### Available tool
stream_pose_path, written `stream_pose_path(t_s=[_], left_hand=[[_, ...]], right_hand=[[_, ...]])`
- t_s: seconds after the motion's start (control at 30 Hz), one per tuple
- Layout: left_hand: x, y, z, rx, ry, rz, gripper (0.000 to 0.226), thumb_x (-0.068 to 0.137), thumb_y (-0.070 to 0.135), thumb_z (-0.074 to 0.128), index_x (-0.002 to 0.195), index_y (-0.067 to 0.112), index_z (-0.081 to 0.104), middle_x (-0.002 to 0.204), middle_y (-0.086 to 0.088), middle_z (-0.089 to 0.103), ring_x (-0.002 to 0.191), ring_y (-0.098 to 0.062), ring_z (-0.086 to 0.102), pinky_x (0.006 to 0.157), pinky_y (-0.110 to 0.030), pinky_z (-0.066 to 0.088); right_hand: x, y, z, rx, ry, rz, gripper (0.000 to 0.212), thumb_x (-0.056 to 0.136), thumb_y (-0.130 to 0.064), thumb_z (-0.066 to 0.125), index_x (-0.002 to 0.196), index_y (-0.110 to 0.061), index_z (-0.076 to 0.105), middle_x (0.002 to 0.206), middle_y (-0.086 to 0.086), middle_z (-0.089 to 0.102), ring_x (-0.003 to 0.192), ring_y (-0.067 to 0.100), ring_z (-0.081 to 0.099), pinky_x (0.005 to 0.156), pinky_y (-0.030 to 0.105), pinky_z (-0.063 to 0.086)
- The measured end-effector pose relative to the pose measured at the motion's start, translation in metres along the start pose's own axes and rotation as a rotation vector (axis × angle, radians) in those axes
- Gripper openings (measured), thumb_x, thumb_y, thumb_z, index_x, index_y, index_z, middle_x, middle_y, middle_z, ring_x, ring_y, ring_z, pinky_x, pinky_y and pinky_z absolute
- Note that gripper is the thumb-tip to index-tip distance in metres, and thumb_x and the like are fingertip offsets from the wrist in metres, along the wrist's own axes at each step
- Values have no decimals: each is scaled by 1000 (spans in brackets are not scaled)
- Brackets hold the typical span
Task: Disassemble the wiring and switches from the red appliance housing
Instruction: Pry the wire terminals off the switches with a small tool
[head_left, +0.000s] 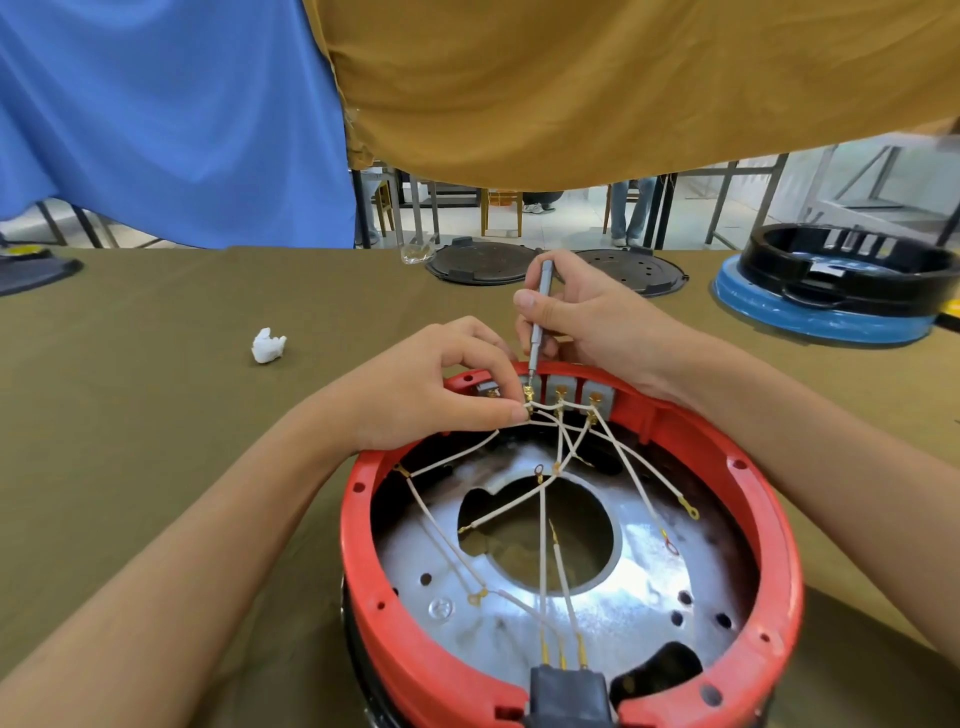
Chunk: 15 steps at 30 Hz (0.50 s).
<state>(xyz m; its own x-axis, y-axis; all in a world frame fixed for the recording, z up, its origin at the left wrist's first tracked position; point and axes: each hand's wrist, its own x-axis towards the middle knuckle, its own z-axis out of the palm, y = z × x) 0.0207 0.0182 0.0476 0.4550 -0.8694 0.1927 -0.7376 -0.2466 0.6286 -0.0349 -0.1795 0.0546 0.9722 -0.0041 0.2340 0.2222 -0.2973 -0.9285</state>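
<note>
Red housing (774, 525) sits open side up on the table (156, 415), near edge. Right hand (587, 317) grips a screwdriver (537, 322), tip down on the leftmost switch (530, 387) at the far rim. Left hand (441, 384) pinches a wire (545, 410) terminal there, thumb and forefinger closed.

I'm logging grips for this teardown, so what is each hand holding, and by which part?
Right hand holds the screwdriver by its upper shaft. Left hand pinches a wire terminal at the leftmost switch.
</note>
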Motion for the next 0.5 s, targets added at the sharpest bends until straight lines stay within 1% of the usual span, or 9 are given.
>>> stream_pose_path(t_s=[0.1,0.17,0.23,0.37,0.5], left_hand=[[0,-1,-1,5,-8,-2,4,84,42,77,82,39,74,117,18,54,112,1,55,99,-27,38],[0,-1,-1,4,-11,-3,4,83,42,77,82,39,75,118,19,54,112,1,55,102,-29,39],[0,-1,-1,-5,-9,-9,5,82,42,77,81,39,75,117,20,54,112,1,55,104,-30,39],[1,-2,-1,-12,-13,1,7,80,46,76,80,39,75,117,20,53,112,0,55,102,-30,39],[1,-2,-1,-14,-13,-3,5,82,44,77,81,39,75,116,21,53,112,0,55,102,-30,38]], right_hand=[[-5,-3,1,-67,56,-132,9,104,-13,50,107,-10,42,79,14,64,72,26,54,65,28,51],[-8,-5,2,-104,41,-222,10,104,-9,49,107,-8,40,80,19,62,71,25,56,65,29,51],[-9,-7,4,-139,17,-267,11,103,-7,48,108,-7,38,79,21,61,70,24,55,65,29,50],[-11,-9,4,-180,-2,-288,12,103,-5,48,108,-6,37,78,23,58,69,21,53,66,29,50],[-9,-8,4,-182,-15,-252,10,104,-9,47,108,-8,37,78,17,58,69,20,53,65,27,50]])
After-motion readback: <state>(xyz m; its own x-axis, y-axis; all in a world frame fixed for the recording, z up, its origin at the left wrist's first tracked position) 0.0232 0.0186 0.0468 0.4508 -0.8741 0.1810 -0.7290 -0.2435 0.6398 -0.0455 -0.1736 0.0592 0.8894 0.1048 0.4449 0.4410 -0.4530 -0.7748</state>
